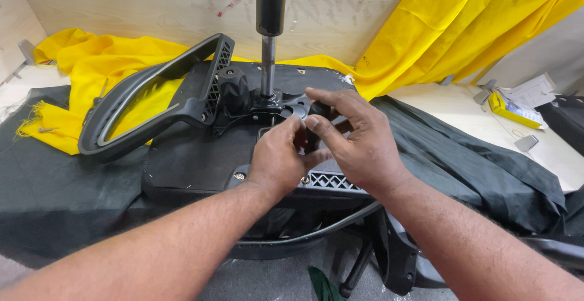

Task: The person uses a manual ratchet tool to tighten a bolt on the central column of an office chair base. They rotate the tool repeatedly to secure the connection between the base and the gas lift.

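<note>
A: How do the person's arms lie?
B: Both bare forearms come up from the lower edge and draw together toward the middle.

A: And the left hand (278, 161)?
B: Back upward, knuckles bent, its fingers (296, 124) curled and pinched at the tips.

A: The right hand (359, 143)?
B: Just beside it and touching, back also upward, fingers arched forward, thumb tucked toward the left fingertips. What the tips press is hidden.

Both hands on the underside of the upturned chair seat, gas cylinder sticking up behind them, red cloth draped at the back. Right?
Not quite: the head view shows the cloth is yellow, not red. Both the left hand and right hand are on the seat underside, gas cylinder behind.
</note>
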